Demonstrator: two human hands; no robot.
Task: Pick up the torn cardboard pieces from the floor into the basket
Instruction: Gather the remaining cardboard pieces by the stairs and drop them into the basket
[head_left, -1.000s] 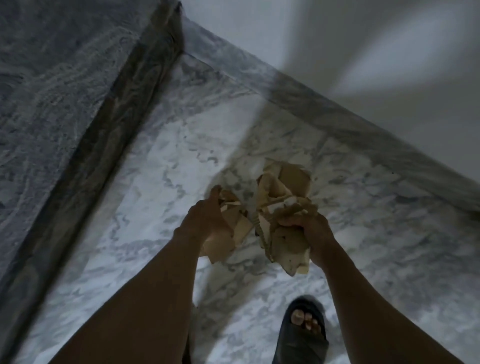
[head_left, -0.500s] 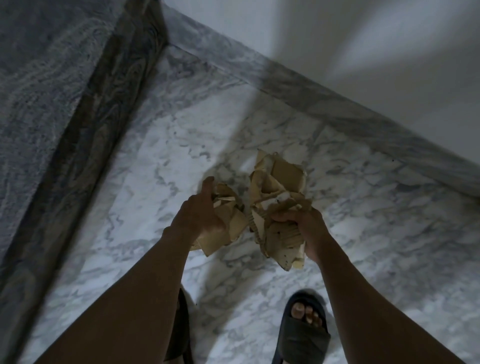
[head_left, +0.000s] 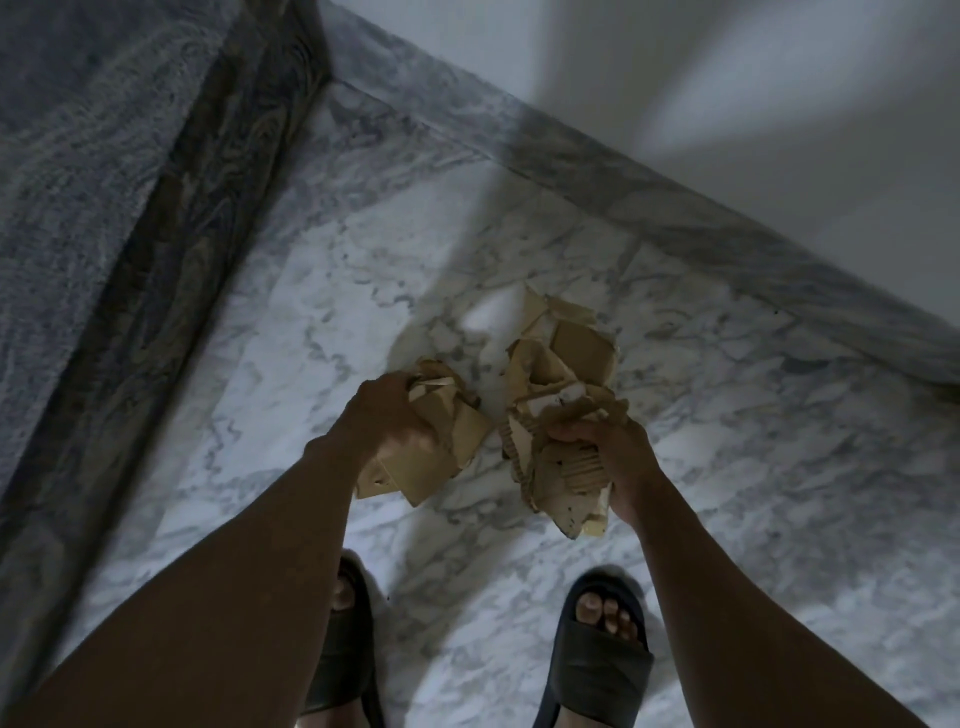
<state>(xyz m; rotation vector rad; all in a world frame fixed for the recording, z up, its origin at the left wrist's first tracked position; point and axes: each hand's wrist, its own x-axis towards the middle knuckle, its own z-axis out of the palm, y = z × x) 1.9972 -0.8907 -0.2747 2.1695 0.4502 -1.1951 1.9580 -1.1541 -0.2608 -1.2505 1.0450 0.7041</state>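
Both hands hold bundles of torn brown cardboard pieces above a white marble floor. My left hand (head_left: 387, 418) is closed around a smaller bunch of flat cardboard pieces (head_left: 441, 457). My right hand (head_left: 621, 457) grips a larger crumpled bunch of cardboard pieces (head_left: 558, 395), some with corrugated edges showing. The two bundles hang side by side, a small gap between them. No basket is in view. No loose pieces show on the floor.
The marble floor (head_left: 727, 467) ends in a grey marble skirting and a white wall (head_left: 675, 78) at the upper right. A dark stone border (head_left: 197, 234) and grey slab run along the left. My feet in dark slide sandals (head_left: 602, 660) stand below the hands.
The view has shifted so both sandalled feet now show; the floor corner slid up and left. Both hands keep their cardboard bundles, held in much the same pose.
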